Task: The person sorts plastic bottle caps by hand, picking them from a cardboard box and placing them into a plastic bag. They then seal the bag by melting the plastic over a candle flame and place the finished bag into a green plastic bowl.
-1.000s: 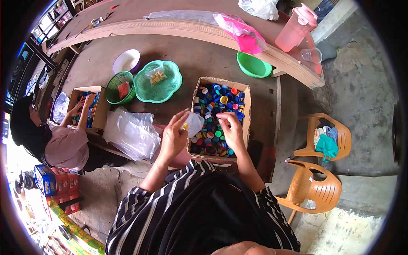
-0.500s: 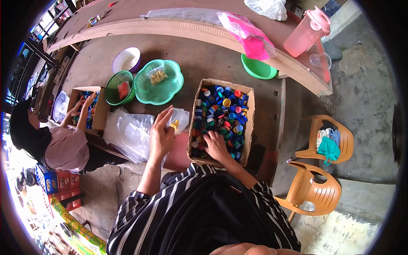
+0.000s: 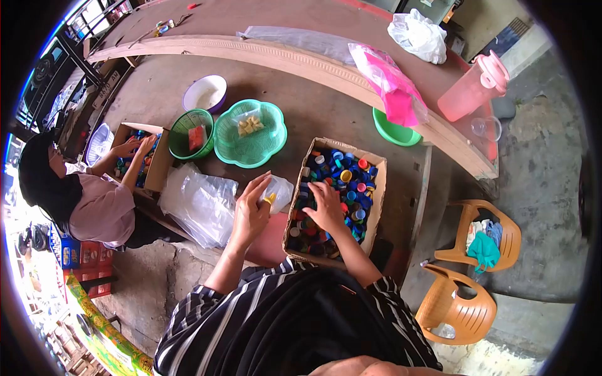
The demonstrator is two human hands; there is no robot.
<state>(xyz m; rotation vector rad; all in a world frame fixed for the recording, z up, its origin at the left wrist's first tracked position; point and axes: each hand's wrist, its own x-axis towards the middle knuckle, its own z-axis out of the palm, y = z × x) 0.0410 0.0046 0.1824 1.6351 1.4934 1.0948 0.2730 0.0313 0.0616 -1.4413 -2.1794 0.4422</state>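
Note:
My left hand (image 3: pixel 251 216) is beside the box's left side, its fingers curled around a small yellow cap (image 3: pixel 270 198) at the thumb. A small clear plastic bag (image 3: pixel 282 189) lies against that cap. My right hand (image 3: pixel 327 212) is over the cardboard box (image 3: pixel 374 232), fingers apart and pointing away from me above the loose bottle caps (image 3: pixel 357 195). These caps are blue, red, yellow, white and green. I see nothing held in the right hand. Larger clear plastic bags (image 3: pixel 199 202) lie left of my left hand.
A person (image 3: pixel 103 203) at the left has both hands in another box of caps (image 3: pixel 162 164). Beyond my hands are a turquoise basket (image 3: pixel 271 150), green basket (image 3: pixel 179 135) and white bowl (image 3: pixel 204 94). A wooden beam (image 3: pixel 301 55) crosses behind; orange chairs (image 3: pixel 461 313) stand right.
The view has shifted, so the table appears lower and further right. My right hand has moved forward over the caps, and its fingers have lifted and spread. My left hand stays beside the small bag.

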